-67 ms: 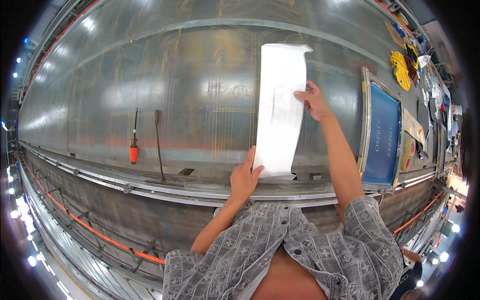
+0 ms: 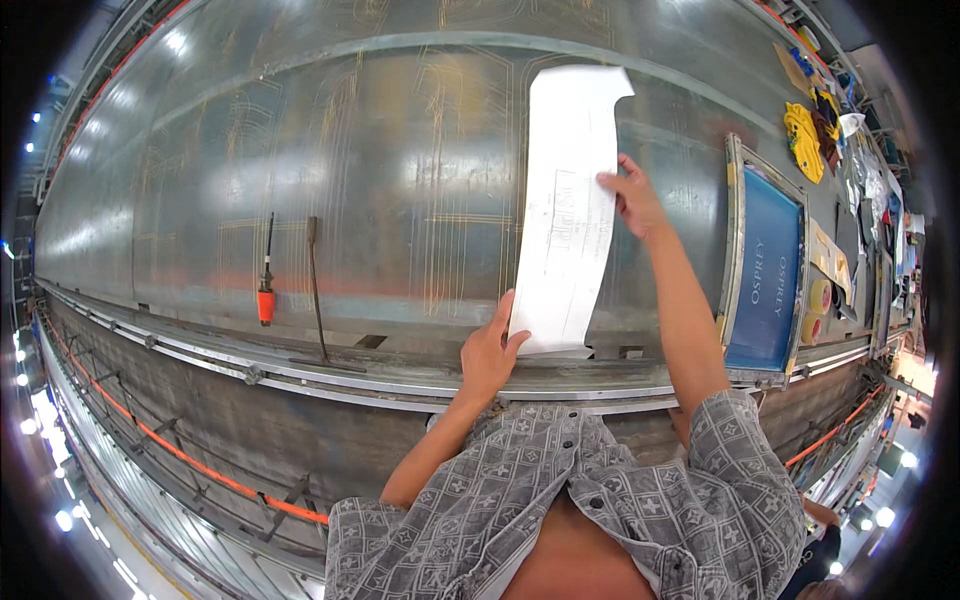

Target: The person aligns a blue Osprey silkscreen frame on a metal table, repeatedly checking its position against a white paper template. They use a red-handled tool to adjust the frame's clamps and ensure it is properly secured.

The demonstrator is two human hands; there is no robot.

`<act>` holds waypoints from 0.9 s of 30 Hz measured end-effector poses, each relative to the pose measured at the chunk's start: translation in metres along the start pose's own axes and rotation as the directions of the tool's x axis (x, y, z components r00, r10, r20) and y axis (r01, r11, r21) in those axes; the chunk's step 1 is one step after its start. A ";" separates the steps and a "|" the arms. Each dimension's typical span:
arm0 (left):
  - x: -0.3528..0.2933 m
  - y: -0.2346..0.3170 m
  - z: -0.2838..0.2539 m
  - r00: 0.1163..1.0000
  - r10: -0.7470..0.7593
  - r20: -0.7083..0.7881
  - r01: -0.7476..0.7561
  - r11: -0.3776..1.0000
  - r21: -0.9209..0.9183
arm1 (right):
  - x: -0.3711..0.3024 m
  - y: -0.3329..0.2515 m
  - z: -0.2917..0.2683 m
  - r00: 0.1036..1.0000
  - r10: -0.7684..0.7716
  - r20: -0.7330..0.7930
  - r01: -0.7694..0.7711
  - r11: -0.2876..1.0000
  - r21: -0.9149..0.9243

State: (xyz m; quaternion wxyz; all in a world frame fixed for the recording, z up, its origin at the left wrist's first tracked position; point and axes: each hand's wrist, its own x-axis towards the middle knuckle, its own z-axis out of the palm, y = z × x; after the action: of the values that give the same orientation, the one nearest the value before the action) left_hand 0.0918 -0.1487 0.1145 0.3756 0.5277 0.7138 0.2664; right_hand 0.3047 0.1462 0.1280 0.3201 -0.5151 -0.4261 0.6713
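A long white paper sheet with faint drawn lines and a notched far right corner is held in both my hands over the grey metal table. My left hand grips its near left edge between thumb and fingers. On the right long edge, about halfway up, my right hand pinches the sheet, thumb on top and fingers partly hidden behind it. The far end is slightly curled.
Left on the table lie an orange-handled tool with a thin shaft and a thin dark metal rod. At right stand a blue screen-printing frame, tape rolls and yellow cloth. A metal rail edges the near side.
The sheet's far end has risen and shifted a little to the right, and its printed face shows more. My right hand has moved slightly with it; my left hand stays nearly in place.
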 end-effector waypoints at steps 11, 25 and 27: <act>0.026 0.005 0.014 0.985 0.173 0.026 -0.175 0.957 0.230 | 0.099 -0.015 -0.019 0.941 -0.308 -0.141 0.137 0.725 -0.675; 0.035 0.016 -0.003 0.953 0.278 -0.124 -0.298 0.936 -0.189 | -0.021 0.012 0.027 0.920 0.253 -0.299 -0.353 0.866 -0.355; 0.036 0.010 0.000 0.966 0.251 -0.065 -0.259 0.948 -0.187 | 0.001 0.012 0.022 0.947 0.147 -0.284 -0.235 0.922 -0.307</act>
State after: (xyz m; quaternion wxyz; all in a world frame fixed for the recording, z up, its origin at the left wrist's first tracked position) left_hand 0.0918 -0.1117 0.1130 0.3733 0.5709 0.6176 0.3916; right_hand 0.2828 0.1368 0.1189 0.2119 -0.6839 -0.4369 0.5445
